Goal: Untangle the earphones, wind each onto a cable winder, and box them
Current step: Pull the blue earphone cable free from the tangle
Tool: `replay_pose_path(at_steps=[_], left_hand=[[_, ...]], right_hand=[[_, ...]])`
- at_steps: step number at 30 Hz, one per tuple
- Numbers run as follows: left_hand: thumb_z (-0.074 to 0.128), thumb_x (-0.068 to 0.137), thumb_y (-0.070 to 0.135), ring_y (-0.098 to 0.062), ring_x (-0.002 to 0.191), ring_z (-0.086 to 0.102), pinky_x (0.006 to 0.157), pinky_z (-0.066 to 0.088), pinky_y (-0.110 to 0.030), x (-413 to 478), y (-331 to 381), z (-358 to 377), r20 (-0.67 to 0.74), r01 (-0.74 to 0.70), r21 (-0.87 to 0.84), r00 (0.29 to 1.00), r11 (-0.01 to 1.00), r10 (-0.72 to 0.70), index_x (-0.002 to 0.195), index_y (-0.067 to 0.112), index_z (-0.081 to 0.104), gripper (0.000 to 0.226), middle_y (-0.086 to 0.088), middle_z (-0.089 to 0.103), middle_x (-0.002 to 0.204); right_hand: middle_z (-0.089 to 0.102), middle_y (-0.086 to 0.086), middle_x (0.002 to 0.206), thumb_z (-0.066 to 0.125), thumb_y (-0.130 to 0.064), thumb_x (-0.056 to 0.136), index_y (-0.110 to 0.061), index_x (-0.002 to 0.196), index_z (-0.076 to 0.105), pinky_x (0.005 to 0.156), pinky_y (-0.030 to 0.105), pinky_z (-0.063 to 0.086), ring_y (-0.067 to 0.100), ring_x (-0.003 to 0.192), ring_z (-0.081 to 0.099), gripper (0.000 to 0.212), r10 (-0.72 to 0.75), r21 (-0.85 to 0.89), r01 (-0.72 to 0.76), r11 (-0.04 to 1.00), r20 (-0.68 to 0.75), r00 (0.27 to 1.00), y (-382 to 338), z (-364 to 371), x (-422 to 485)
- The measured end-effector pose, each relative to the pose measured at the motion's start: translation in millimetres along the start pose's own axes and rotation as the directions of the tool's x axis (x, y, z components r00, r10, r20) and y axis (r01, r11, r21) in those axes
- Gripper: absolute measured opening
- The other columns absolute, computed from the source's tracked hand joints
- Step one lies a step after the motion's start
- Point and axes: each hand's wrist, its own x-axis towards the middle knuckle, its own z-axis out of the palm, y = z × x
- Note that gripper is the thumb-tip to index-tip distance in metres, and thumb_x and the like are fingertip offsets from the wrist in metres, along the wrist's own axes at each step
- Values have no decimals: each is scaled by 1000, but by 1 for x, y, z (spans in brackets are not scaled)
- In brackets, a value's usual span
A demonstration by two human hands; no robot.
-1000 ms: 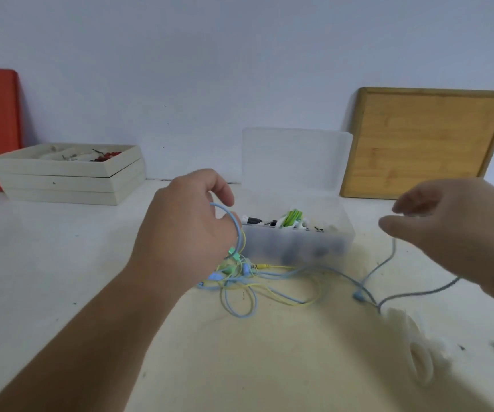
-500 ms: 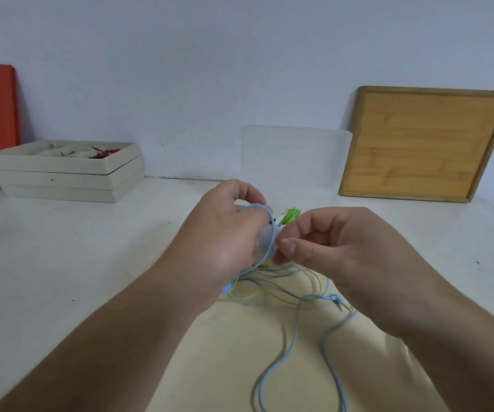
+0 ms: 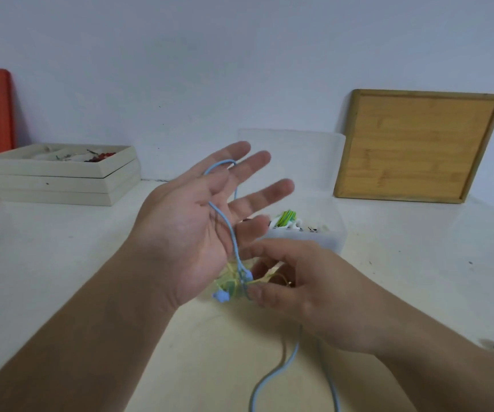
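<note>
Earphone cable [image 3: 272, 379], blue, runs off the lower edge, its end cut off. The right hand [image 3: 314, 295] pinches the blue-yellow tangle [image 3: 234, 285], hiding much of it. Above, the left hand [image 3: 198, 221] is spread, cable looped over a finger; a hard pull could tighten the tangle. The box [image 3: 332, 239] behind stands open, its contents blurred.

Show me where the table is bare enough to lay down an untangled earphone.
Bare white table lies left, between the stacked cream trays and the left hand; also right of the clear plastic box, before the bamboo board. Crowded: centre, where the right hand pinches the blue-and-yellow earphone tangle.
</note>
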Motion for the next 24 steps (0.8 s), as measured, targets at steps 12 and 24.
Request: replay_pose_path(at_steps=[12, 24], left_hand=[[57, 91, 11, -9, 120, 61, 106, 47, -40, 14, -8, -23, -186, -103, 518, 955, 849, 229, 127, 27, 59, 40, 10, 66, 128], [70, 88, 27, -20, 77, 64, 70, 45, -31, 19, 5, -61, -110, 99, 994, 716, 55, 690, 92, 25, 66, 7, 14, 65, 67]], right_hand=[[72, 8, 80, 71, -21, 85, -16, 71, 76, 73, 27, 45, 20, 77, 62, 16, 28, 225, 57, 973, -356, 934, -1, -28, -2], [28, -3, 52, 56, -22, 78, -6, 76, 65, 39, 20, 11, 5, 38, 18, 18, 144, 672, 227, 705, -449, 882, -1, -79, -14]])
